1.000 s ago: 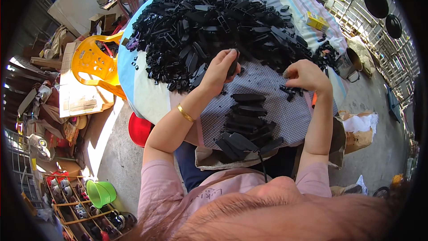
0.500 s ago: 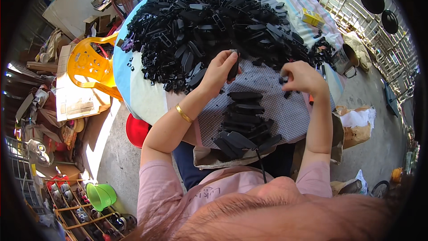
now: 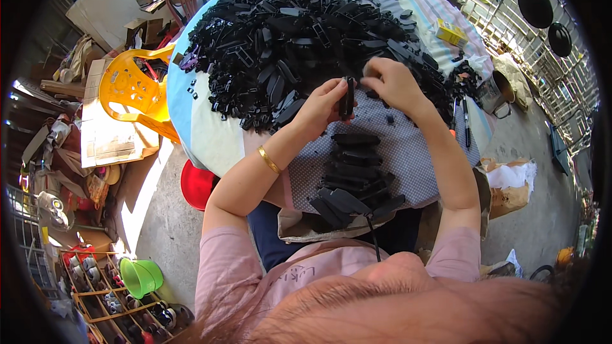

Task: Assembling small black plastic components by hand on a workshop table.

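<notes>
Left fingers point(image 3: 332, 89) hold black piece point(image 3: 348, 100); heap point(image 3: 280, 38) crowds beyond.

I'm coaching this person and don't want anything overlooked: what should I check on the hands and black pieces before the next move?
1. Left hand holds a black piece: ok.
2. Right hand is near that piece: ok.
3. Small part between the right fingertips: cannot tell.
4. Row of black pieces lies away from both hands: ok.
5. Dotted cloth is free of loose bits: not ok, a few small black bits lie there.
</notes>
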